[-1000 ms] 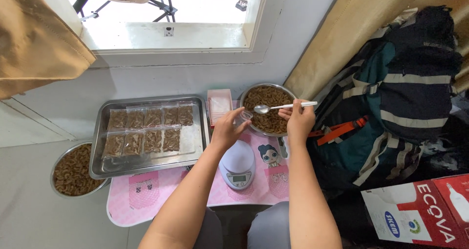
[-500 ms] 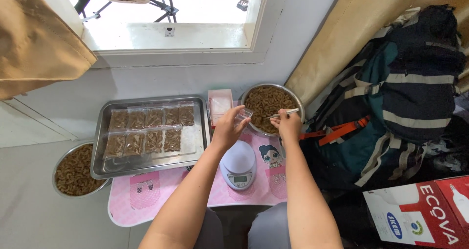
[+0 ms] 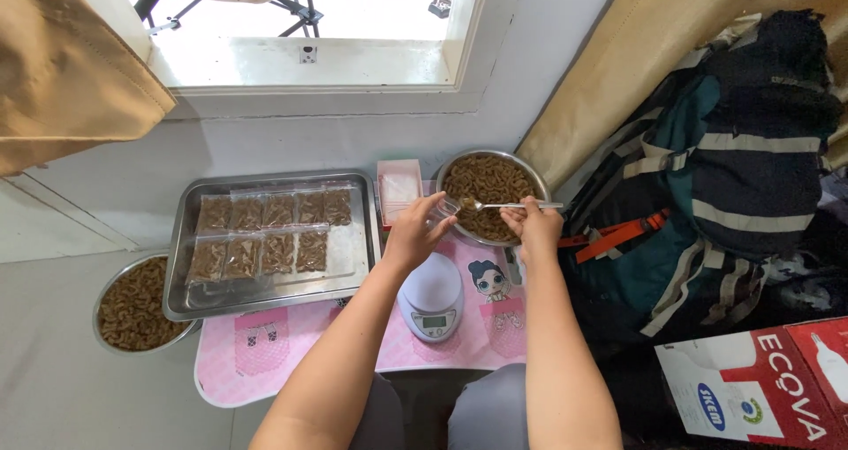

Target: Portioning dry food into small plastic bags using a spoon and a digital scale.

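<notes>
My right hand [image 3: 533, 226] grips a metal spoon [image 3: 499, 206] by its handle, the loaded bowl of the spoon pointing left over the round steel bowl of brown pasta pieces [image 3: 490, 189]. My left hand [image 3: 417, 232] holds a small clear plastic bag [image 3: 446, 209] right at the spoon's tip. A small white digital scale [image 3: 431, 296] sits on the pink mat [image 3: 265, 344] just below both hands.
A steel tray [image 3: 358, 247] with several filled clear bags lies at the left. A second steel bowl of pasta [image 3: 132, 302] stands at the far left. A pink box of bags [image 3: 398, 188] sits behind the tray. Backpacks [image 3: 715, 176] and a cardboard box [image 3: 760, 384] crowd the right.
My right hand dipped the spoon into the bowl and brought it leftward, loaded, to the bag in my left hand. My left hand has risen slightly toward the bowl.
</notes>
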